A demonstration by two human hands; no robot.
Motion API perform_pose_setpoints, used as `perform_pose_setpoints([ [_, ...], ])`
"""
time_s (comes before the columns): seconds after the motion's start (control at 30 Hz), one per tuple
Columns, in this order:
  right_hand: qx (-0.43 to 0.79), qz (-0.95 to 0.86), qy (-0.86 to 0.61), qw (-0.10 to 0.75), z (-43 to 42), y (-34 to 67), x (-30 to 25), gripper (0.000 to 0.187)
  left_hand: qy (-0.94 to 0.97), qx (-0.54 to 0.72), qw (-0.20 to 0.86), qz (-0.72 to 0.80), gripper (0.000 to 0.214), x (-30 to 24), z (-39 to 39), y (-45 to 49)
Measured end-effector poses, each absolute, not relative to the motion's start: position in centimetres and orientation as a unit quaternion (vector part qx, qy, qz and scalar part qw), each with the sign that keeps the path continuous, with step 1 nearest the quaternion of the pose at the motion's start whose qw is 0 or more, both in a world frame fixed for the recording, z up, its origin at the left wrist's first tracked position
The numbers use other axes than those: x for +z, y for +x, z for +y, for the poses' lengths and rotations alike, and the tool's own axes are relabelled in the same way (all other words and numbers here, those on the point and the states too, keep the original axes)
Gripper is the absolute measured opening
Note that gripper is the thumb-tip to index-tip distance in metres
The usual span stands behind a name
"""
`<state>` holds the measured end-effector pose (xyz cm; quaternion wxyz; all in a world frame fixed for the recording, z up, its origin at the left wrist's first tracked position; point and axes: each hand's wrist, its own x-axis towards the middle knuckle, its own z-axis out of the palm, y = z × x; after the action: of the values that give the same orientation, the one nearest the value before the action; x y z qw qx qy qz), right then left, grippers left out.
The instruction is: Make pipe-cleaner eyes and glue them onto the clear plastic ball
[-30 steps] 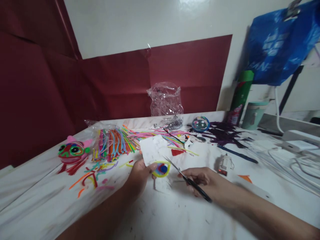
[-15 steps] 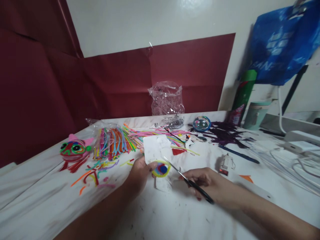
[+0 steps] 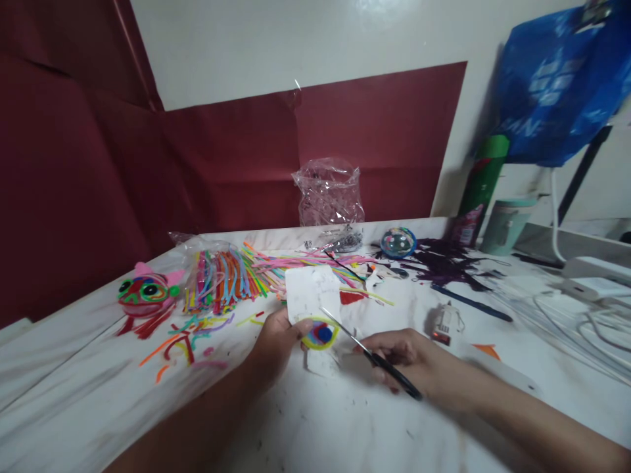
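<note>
Between the thumb and fingers of my left hand (image 3: 282, 335) is a piece of white paper (image 3: 311, 292) bearing an eye-shaped piece (image 3: 321, 334). That piece has a yellow outline, with blue, red and pale colours inside. My right hand (image 3: 401, 358) is closed on a pair of scissors (image 3: 389, 374) with black handles. Their metal blades point up and left, and the tips lie at the upper edge of the eye shape. Whether the blades are cutting into the paper, I cannot tell.
Pipe cleaners (image 3: 221, 282) lie in a clear bag at left, near cut pieces (image 3: 185, 348) and a colourful fish-like figure (image 3: 144, 297). Farther back are a clear plastic bag (image 3: 329, 194) and a round clear dome (image 3: 398, 243). At right are a blue pen-like stick (image 3: 470, 303) and white cables (image 3: 586, 335).
The paper and eye-shaped piece have moved slightly to the right in my left hand. The scissors and my right hand have hardly moved.
</note>
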<state>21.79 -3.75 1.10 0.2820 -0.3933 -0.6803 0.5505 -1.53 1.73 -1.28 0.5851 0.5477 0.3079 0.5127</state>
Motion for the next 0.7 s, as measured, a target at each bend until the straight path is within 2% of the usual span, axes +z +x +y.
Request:
perform_pose_setpoints([
  [0.17, 0.550, -0.676, -0.393, 0.293, -3.6, 22.0, 0.6, 0.040, 0.528, 0.508, 0.604, 0.314, 0.039, -0.8, 1.4, -1.0],
  [0.4, 0.547, -0.687, -0.390, 0.276, -3.7, 21.8, 0.9, 0.036, 0.496, 0.544, 0.612, 0.288, 0.039, 0.6, 1.0, -0.7],
  [0.7, 0.533, -0.706, -0.386, 0.262, -3.7, 21.9, 0.8, 0.033, 0.549, 0.504, 0.608, 0.274, 0.037, -0.3, 1.2, -1.1],
])
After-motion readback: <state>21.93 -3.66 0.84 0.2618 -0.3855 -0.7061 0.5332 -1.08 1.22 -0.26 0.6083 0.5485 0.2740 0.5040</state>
